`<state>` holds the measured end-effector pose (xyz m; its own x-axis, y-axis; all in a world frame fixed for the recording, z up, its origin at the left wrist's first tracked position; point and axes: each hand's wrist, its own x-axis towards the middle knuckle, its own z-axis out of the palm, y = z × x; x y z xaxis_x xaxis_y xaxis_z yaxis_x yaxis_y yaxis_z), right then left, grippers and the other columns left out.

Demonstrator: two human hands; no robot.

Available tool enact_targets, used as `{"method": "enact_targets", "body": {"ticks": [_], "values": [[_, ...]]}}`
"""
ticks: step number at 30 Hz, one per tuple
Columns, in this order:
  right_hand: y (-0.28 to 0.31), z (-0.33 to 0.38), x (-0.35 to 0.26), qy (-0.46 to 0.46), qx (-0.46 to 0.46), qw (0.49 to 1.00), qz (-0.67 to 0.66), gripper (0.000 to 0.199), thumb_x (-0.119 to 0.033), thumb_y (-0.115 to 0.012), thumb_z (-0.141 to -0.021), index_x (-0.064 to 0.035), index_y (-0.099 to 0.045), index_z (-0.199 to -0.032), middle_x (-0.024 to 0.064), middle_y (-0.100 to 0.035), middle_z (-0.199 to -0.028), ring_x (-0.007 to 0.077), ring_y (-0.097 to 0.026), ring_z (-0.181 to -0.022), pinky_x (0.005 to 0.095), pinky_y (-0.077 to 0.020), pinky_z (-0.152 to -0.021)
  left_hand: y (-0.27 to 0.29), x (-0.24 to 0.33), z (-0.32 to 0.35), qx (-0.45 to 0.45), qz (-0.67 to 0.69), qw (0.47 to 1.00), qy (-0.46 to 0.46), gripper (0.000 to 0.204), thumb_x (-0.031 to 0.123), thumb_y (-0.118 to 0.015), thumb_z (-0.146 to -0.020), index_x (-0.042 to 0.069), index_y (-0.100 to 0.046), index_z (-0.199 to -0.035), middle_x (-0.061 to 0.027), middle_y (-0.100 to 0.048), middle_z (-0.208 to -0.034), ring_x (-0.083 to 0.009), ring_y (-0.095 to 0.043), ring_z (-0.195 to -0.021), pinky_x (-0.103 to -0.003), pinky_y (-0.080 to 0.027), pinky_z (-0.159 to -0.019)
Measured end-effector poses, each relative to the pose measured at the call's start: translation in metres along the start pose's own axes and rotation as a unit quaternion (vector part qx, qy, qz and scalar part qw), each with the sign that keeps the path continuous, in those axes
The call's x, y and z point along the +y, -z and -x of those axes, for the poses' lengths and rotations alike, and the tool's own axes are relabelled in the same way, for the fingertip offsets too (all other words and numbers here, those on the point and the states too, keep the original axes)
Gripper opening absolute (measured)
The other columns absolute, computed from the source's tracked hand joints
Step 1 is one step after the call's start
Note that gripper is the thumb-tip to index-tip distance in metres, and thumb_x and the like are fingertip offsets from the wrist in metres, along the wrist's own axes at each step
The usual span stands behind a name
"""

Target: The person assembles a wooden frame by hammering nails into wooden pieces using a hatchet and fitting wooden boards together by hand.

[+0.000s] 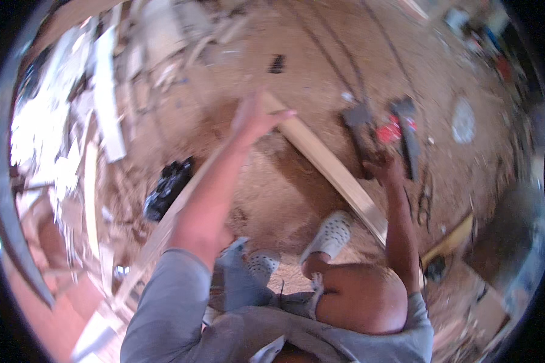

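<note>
Two pale wooden boards meet at a peak beyond my feet. My left hand is wrapped round this joint, its thumb lying across the end of the right-hand board. From there the left-hand board slants back toward me, partly behind my forearm. My right hand reaches down beside a dark T-shaped tool on the ground. Blur hides whether its fingers touch the handle. Close by lie a second dark T-shaped tool and a red object.
Dark cords cross the dusty ground toward the tools. A black plastic bag lies left of the boards. Wood offcuts are heaped at far left. Pliers-like metal and a yellowish wood piece lie at right. My shoes stand between the boards.
</note>
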<state>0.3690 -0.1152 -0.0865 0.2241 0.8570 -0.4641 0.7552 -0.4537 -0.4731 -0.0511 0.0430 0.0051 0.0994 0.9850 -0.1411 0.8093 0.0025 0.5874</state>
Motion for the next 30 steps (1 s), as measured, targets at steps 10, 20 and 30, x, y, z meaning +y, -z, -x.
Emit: {"method": "enact_targets", "body": {"ticks": [10, 20, 30], "values": [[-0.012, 0.000, -0.042, 0.044, 0.057, 0.983, 0.168, 0.046, -0.025, -0.086, -0.085, -0.0077, -0.072, -0.125, 0.0170, -0.079, -0.109, 0.0377, -0.076, -0.102, 0.0486, -0.0592, -0.087, 0.004, -0.036, -0.014, -0.097, 0.095, 0.991, -0.010, 0.091, 0.043, -0.086, -0.089, -0.003, -0.044, -0.156, -0.0338, -0.051, -0.153, -0.0456, -0.048, -0.146, -0.047, -0.040, -0.122], [-0.032, 0.054, -0.156, 0.276, 0.037, 0.960, 0.031, 0.046, -0.031, -0.072, -0.101, 0.0011, -0.062, -0.133, 0.0303, -0.073, -0.106, 0.0489, -0.072, -0.097, 0.0534, -0.0567, -0.083, 0.076, -0.114, 0.062, -0.133, 0.042, 0.990, -0.032, 0.083, 0.044, -0.083, -0.092, -0.001, -0.051, -0.154, -0.0274, -0.060, -0.148, -0.0416, -0.062, -0.134, -0.048, -0.048, -0.116], [-0.048, 0.032, -0.121, 0.247, -0.088, 0.962, 0.073, 0.059, -0.046, -0.057, -0.110, 0.0056, -0.045, -0.137, 0.0330, -0.068, -0.097, 0.0558, -0.068, -0.096, 0.0626, -0.0529, -0.085, 0.115, -0.183, 0.195, -0.048, -0.022, 0.997, 0.048, 0.077, 0.068, -0.073, -0.090, -0.001, -0.069, -0.123, -0.0282, -0.073, -0.109, -0.0480, -0.070, -0.107, -0.053, -0.056, -0.092]]}}
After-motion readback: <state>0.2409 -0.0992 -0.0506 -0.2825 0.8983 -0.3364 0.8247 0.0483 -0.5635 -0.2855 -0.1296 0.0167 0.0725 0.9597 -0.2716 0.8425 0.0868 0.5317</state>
